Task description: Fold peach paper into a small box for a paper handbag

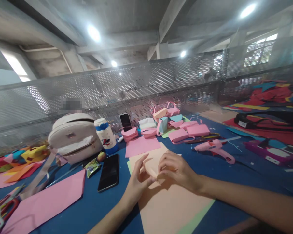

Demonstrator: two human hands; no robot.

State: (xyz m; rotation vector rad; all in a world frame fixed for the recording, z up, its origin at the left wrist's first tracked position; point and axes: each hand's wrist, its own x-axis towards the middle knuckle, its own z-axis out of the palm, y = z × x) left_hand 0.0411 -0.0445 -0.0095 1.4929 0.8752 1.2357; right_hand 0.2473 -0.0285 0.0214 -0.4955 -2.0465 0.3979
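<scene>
Between my two hands is a small folded piece of peach paper (151, 165), raised above a stack of larger sheets. My left hand (138, 182) curves around its left side, thumb near the lower corner and fingers along the far edge. On the other side, my right hand (177, 170) pinches the paper with bent fingers; part of the paper is hidden behind them. Under both hands lies a peach sheet (161, 208), with a green sheet (197, 221) showing along its right edge. A pink sheet (141, 146) lies just beyond.
A pink glue gun (215, 148) lies at right, near a purple device (271, 152). Several folded pink paper pieces (197, 130) sit at the back. On the left are a black phone (109, 172), a bottle (106, 136), a white backpack (74, 138) and scissors (11, 201). Mesh panels (141, 87) close off the far side.
</scene>
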